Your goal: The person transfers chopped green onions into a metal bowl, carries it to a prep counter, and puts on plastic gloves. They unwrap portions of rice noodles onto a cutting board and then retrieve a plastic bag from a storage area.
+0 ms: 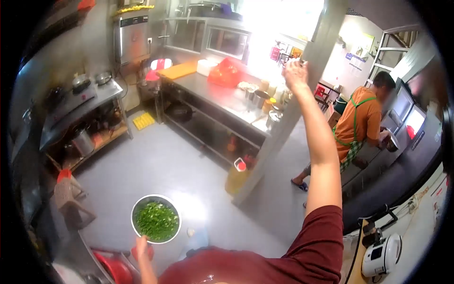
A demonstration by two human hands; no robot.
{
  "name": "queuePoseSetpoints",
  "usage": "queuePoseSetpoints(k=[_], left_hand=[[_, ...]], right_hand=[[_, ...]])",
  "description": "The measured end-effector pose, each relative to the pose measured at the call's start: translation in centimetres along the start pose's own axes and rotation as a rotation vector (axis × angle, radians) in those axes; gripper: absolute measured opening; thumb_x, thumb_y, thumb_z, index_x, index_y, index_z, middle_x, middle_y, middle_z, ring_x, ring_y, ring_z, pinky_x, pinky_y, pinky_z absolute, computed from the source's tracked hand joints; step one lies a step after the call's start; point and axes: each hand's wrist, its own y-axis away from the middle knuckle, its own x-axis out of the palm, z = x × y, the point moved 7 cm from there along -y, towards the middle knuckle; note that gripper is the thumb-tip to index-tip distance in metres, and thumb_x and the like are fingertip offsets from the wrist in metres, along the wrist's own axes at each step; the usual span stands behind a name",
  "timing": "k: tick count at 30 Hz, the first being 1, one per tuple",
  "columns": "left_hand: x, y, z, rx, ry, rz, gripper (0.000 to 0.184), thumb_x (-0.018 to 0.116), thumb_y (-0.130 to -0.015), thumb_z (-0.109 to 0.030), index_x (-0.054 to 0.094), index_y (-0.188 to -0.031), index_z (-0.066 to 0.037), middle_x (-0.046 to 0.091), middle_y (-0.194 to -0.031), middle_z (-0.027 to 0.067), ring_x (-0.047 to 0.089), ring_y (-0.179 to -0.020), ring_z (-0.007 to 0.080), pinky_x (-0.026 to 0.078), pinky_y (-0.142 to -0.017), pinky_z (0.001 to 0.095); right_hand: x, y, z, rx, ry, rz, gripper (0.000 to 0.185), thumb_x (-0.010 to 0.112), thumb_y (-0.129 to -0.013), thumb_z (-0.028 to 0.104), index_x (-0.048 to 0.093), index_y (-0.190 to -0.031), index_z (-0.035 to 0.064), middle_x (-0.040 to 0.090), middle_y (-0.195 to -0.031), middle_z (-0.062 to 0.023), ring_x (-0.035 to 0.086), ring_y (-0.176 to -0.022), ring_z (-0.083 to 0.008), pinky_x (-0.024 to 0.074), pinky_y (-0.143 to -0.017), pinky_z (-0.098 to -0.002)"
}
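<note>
**Holding a bowl [153,198] of chopped greens [156,220], right hand [297,75] raised**

Judging by the greens, already cut up and gathered in the bowl; not yet set down on any surface. Impossible to tell the remaining steps from this view.

Gripping the bowl's near rim at 7 o'clock with the left hand [142,247], fingers closed there, above the grey floor [123,161]. Held up between 1 and 2 o'clock on the other side, with fingers seemingly part curled; cannot tell whether around anything, nor whether touching the post [270,156] just beside.

Towards 12 o'clock, a steel counter [208,92] bearing a red bag [224,72] and a yellow board [178,70]. At 10, a low steel table [106,90] with pots. At 8, a stool [64,191]. Near 3, a person [362,113] in an orange shirt and apron. At 4, a white rice cooker [378,258].
</note>
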Motion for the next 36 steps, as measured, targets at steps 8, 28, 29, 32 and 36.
queuePoseSetpoints(k=[8, 28, 29, 32, 36], left_hand=[[-2.3, -13.3, -9.5, -0.107, 0.142, -0.092, 0.009, 0.049, -0.066, -0.011, 0.049, -0.061, -0.004, 0.048, -0.055, 0.0050, 0.046, -0.044, 0.0145, 0.035, -0.039, 0.0275], [-3.7, -16.2, -16.9, -0.334, 0.515, -0.725, 0.021, 0.055, -0.066, -0.012, 0.059, -0.077, 0.006, 0.057, -0.067, 0.0091, 0.055, -0.058, 0.0189, 0.045, -0.049, 0.0311], [-3.1, -14.5, -19.1, -0.342, 0.520, -0.793, 0.022, 0.054, -0.066, -0.012, 0.059, -0.079, 0.006, 0.058, -0.068, 0.0094, 0.055, -0.060, 0.0189, 0.045, -0.050, 0.0308], [-1.1, -12.3, -21.0, -0.381, 0.659, -0.956, 0.024, 0.053, -0.068, -0.012, 0.059, -0.086, 0.003, 0.058, -0.070, 0.0082, 0.053, -0.059, 0.0167, 0.043, -0.050, 0.0290], [-4.4, -13.9, -29.6, -0.370, 0.811, -1.162, 0.027, 0.052, -0.070, -0.009, 0.057, -0.096, -0.002, 0.056, -0.074, 0.0037, 0.050, -0.062, 0.0128, 0.042, -0.054, 0.0273]], right_hand=[[7.7, -6.1, -3.4, 0.167, -0.392, -0.303, 0.036, 0.042, -0.087, 0.025, 0.051, -0.118, 0.0086, 0.050, -0.117, -0.0105, 0.041, -0.111, -0.0261, 0.0225, -0.096, -0.0433], [4.9, 13.4, 84.5, -1.688, -1.043, 0.680, 0.044, 0.053, -0.082, 0.037, 0.057, -0.111, 0.0049, 0.061, -0.101, -0.0203, 0.058, -0.096, -0.0357, 0.0446, -0.084, -0.0441], [0.3, 11.0, 84.7, -1.756, -1.097, 0.620, 0.040, 0.055, -0.081, 0.034, 0.058, -0.108, 0.0046, 0.062, -0.096, -0.0202, 0.059, -0.091, -0.0358, 0.0462, -0.080, -0.0437], [-9.2, 7.4, 88.0, -1.963, -1.243, 0.618, 0.035, 0.057, -0.080, 0.030, 0.060, -0.103, 0.0040, 0.063, -0.087, -0.0208, 0.060, -0.083, -0.0360, 0.0482, -0.074, -0.0408], [-20.2, 3.4, 95.7, -2.133, -1.292, 1.025, 0.038, 0.054, -0.084, 0.032, 0.058, -0.108, 0.0020, 0.064, -0.096, -0.0167, 0.062, -0.085, -0.0272, 0.0482, -0.073, -0.0357]])
